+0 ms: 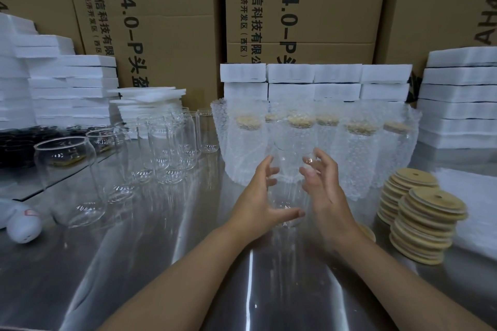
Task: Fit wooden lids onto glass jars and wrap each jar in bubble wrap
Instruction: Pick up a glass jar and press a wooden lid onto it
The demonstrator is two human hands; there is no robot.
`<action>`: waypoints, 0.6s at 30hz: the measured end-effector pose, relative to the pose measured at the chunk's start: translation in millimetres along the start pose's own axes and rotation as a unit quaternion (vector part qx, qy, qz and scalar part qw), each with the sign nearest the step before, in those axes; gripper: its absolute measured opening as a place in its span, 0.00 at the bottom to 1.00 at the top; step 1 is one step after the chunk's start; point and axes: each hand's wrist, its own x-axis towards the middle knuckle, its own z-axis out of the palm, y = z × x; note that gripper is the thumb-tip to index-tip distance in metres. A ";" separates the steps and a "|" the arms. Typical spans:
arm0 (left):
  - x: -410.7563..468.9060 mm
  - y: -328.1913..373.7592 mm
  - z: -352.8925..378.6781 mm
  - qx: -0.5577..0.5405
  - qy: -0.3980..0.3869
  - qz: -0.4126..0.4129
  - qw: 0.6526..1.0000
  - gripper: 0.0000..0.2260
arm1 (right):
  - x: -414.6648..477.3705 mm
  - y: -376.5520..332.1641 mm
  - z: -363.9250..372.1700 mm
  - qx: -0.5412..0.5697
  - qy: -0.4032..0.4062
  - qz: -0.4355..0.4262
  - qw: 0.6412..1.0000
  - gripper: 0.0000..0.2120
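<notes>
A clear glass jar (289,191) with no lid stands upright on the steel table (161,263) at the centre. My left hand (255,201) wraps its left side, with the thumb across the lower front. My right hand (325,191) is at the jar's right side, fingers apart and curled by the glass. Behind the jar stand several jars wrapped in bubble wrap (357,158), each with a wooden lid inside the wrap. Two stacks of wooden lids (427,226) sit to the right. Several bare glass jars (166,148) stand to the left.
White foam blocks (314,80) are stacked along the back and on both sides, with big cardboard boxes (295,8) behind them. A white sheet pile (476,209) lies far right. A white object (22,223) rests at the left edge, near a tray of black parts (16,145).
</notes>
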 end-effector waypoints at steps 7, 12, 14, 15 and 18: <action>-0.5 1.6 0.8 0.072 0.040 0.049 0.995 0.50 | -2.6 -5.2 -0.6 -0.028 -0.018 -0.036 0.999 0.26; -2.6 4.4 -2.9 0.018 0.060 0.035 0.997 0.46 | -3.8 -3.2 1.6 -0.081 -0.042 -0.040 0.995 0.32; -2.6 7.2 -3.2 0.037 0.065 0.037 0.996 0.41 | -3.9 -2.6 2.1 -0.096 -0.046 -0.045 0.993 0.35; -2.7 8.4 -2.7 0.046 0.067 0.040 0.996 0.39 | -3.7 -1.9 2.4 -0.097 -0.046 -0.047 0.993 0.37; -2.1 11.4 -0.4 0.063 0.073 0.052 0.994 0.39 | -3.8 -1.6 1.9 -0.098 -0.039 -0.051 0.993 0.38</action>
